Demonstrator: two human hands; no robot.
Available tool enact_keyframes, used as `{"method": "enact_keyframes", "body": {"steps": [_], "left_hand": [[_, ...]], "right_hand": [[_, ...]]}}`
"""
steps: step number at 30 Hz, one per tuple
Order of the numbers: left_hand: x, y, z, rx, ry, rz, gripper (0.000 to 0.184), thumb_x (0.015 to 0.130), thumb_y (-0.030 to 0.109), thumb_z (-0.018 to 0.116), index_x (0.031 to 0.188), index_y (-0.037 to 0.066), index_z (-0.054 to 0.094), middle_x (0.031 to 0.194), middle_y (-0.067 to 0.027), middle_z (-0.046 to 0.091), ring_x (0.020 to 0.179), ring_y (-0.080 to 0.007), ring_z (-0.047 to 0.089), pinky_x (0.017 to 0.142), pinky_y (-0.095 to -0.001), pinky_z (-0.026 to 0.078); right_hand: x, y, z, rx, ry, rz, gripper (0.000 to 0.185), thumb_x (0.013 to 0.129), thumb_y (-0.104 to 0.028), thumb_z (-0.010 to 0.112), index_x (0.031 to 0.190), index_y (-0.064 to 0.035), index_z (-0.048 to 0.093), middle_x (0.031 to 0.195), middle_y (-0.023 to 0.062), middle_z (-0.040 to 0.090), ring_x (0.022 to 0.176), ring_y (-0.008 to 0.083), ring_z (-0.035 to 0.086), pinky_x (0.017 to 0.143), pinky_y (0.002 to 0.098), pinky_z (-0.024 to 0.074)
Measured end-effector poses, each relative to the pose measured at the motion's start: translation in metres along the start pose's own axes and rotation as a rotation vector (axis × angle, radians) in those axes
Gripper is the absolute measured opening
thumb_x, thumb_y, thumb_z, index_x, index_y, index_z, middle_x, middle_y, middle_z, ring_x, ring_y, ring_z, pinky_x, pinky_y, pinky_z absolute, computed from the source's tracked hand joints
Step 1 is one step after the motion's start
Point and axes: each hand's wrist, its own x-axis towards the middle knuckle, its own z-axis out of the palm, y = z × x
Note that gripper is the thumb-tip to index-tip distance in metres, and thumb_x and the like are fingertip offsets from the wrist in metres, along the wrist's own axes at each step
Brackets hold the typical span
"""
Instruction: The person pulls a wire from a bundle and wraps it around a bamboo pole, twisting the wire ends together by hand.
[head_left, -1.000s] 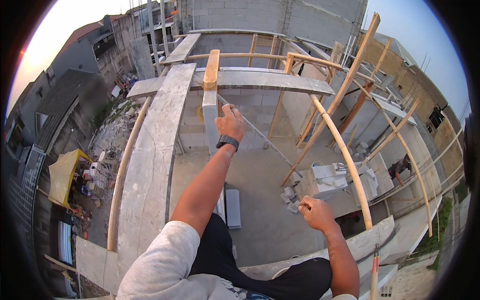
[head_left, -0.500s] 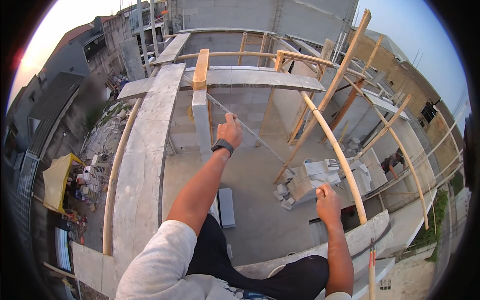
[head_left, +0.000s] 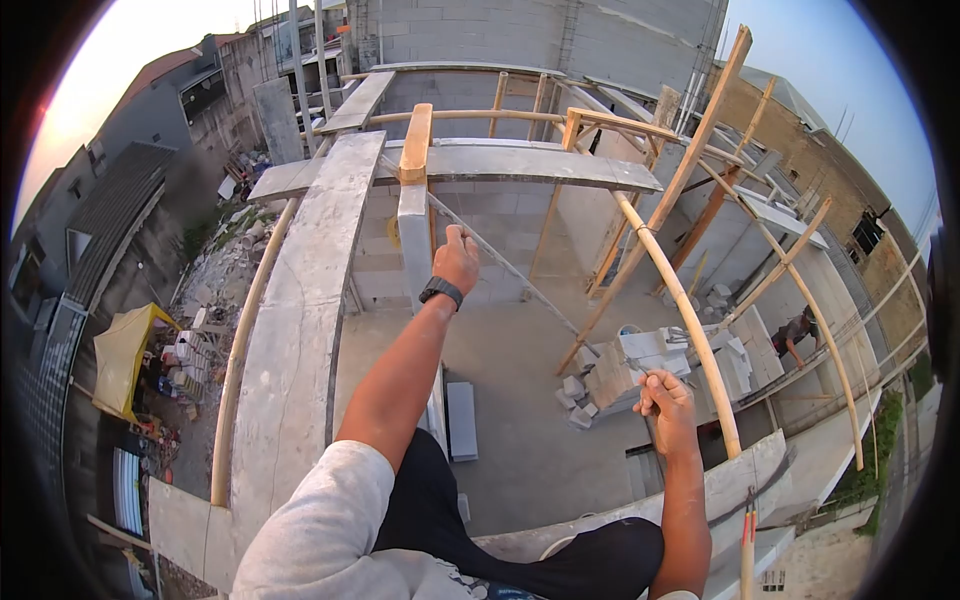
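My left hand (head_left: 457,258), with a dark wristwatch (head_left: 441,290) on its wrist, is raised over the floor below. Its fingers are closed, and what they hold, if anything, I cannot make out. Behind it runs a slanting grey pole (head_left: 510,268). Lower and to the right, the fingers of my right hand (head_left: 667,402) pinch a thin dark piece (head_left: 636,364), too small to name. A bent bamboo pole (head_left: 682,300) passes just beyond that hand.
Grey planks (head_left: 290,310) run along the left and across (head_left: 530,163) ahead. An upright block column (head_left: 413,240) carries a wooden piece (head_left: 416,145). Far below are stacked blocks (head_left: 645,355) and another person (head_left: 795,335). A leaning timber (head_left: 700,130) stands right. My knees (head_left: 600,560) hang over the drop.
My right hand has moved slightly right and down, its fingers turned so the thin piece shows. My left hand stays nearly in place. The view has shifted a little.
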Motion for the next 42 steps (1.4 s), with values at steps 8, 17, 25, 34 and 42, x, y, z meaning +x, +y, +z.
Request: {"method": "enact_keyframes", "body": {"steps": [8,17,25,34,42], "left_hand": [[0.006,0.005,-0.002,0.107,0.081,0.205,0.015,0.094,0.02,0.058,0.102,0.009,0.054,0.075,-0.0149,0.068,0.068,-0.0384,0.062,0.078,-0.0476,0.042],[0.003,0.005,-0.006,0.002,0.169,0.013,0.011,0.092,0.019,0.062,0.094,0.008,0.059,0.073,-0.0112,0.07,0.069,-0.0324,0.067,0.071,-0.0453,0.049],[0.007,0.002,-0.016,0.083,0.15,0.093,0.014,0.092,0.023,0.062,0.093,0.009,0.058,0.067,-0.0069,0.067,0.066,-0.0322,0.064,0.07,-0.0454,0.044],[0.002,-0.012,-0.019,0.205,0.137,0.134,0.014,0.091,0.022,0.061,0.096,0.011,0.053,0.066,-0.0043,0.066,0.065,-0.0289,0.063,0.075,-0.0418,0.04],[0.003,-0.011,-0.015,0.106,0.204,0.185,0.015,0.09,0.016,0.063,0.096,0.01,0.051,0.062,-0.0037,0.062,0.063,-0.0289,0.061,0.074,-0.0417,0.041]], "right_hand": [[-0.011,0.008,0.02,-1.046,-0.462,-0.078,0.018,0.095,-0.018,0.062,0.093,-0.0026,0.069,0.069,0.0033,0.063,0.061,0.0087,0.06,0.057,0.0274,0.0482],[-0.012,-0.015,0.011,-0.051,0.14,0.046,0.021,0.097,-0.02,0.061,0.092,0.0009,0.064,0.06,-0.0009,0.053,0.051,0.0082,0.049,0.055,0.0267,0.0462],[-0.011,-0.002,0.019,-1.111,-0.124,-0.112,0.018,0.095,-0.017,0.061,0.103,-0.004,0.071,0.077,0.0002,0.065,0.069,0.0089,0.057,0.067,0.0284,0.0487],[-0.014,-0.008,0.016,0.32,-0.122,-0.031,0.018,0.099,-0.018,0.058,0.106,-0.0012,0.06,0.084,0.0006,0.057,0.083,0.0095,0.054,0.082,0.034,0.0492],[0.003,0.02,0.011,-0.806,0.417,-0.217,0.02,0.1,-0.021,0.051,0.098,-0.0032,0.06,0.085,0.0115,0.065,0.077,0.0281,0.062,0.074,0.0421,0.0495]]}}
